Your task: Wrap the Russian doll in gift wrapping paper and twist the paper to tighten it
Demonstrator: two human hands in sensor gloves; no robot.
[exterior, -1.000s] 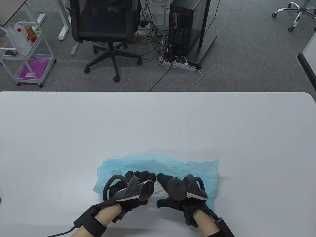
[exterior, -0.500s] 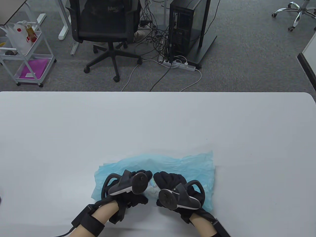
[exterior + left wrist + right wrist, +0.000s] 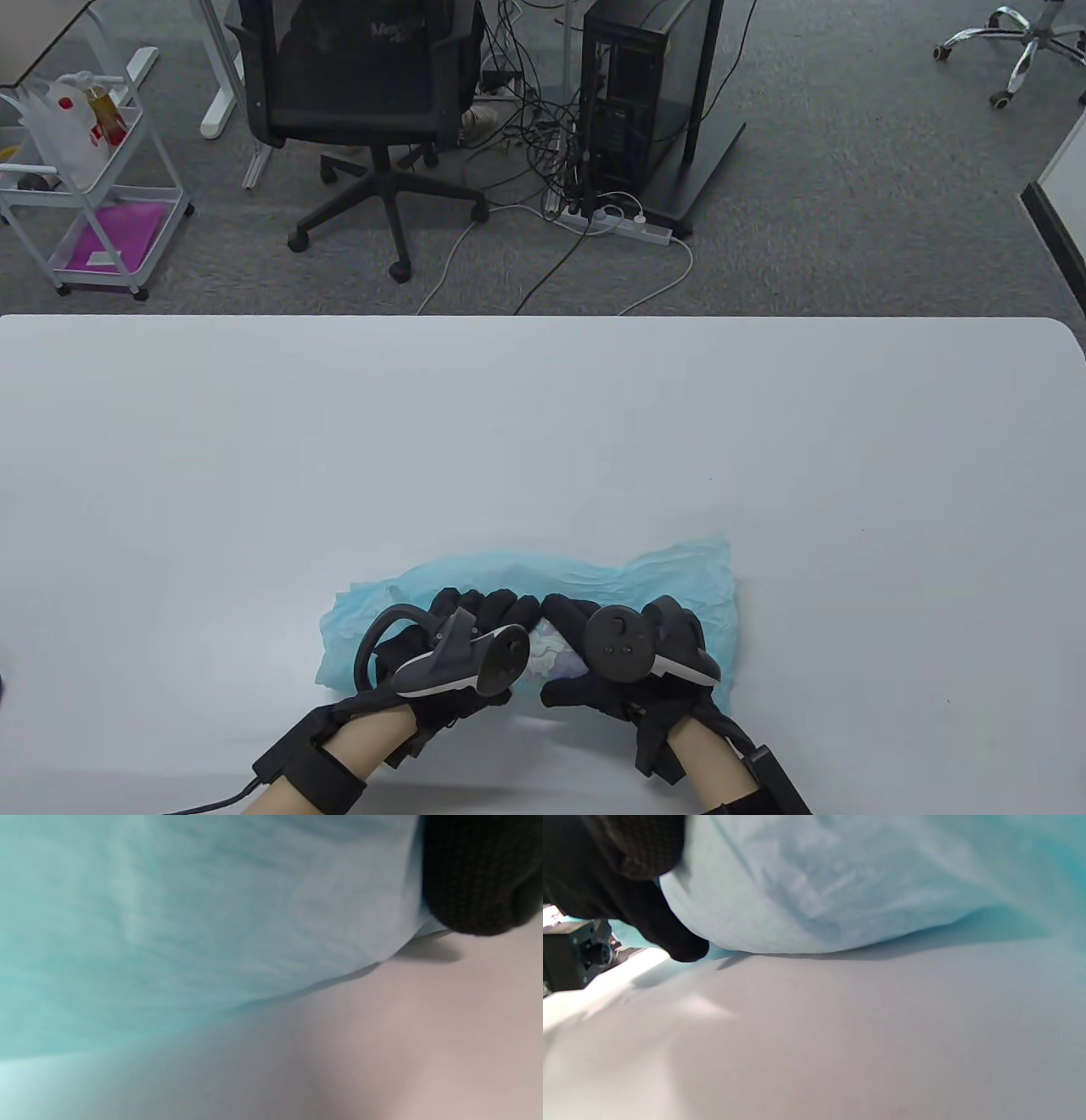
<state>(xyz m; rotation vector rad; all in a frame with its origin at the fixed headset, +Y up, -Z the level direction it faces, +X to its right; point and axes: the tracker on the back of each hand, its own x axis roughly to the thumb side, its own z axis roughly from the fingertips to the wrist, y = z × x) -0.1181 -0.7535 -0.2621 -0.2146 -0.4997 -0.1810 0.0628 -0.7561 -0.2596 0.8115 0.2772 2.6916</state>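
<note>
White tabletop (image 3: 543,424) carried the Russian doll (image 3: 547,658), lying between both hands, rolled in thin blue wrapping paper (image 3: 679,569). Left hand (image 3: 462,649) and right hand (image 3: 624,649) curled around the bundle. Paper looked soft and tearable; I'd pinch its loose ends outside each hand to twist.

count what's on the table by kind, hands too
gloved hands: 2, the left hand and the right hand, both holding the bundle
sheets of blue paper: 1
dolls: 1, showing between the hands
total: 4
</note>
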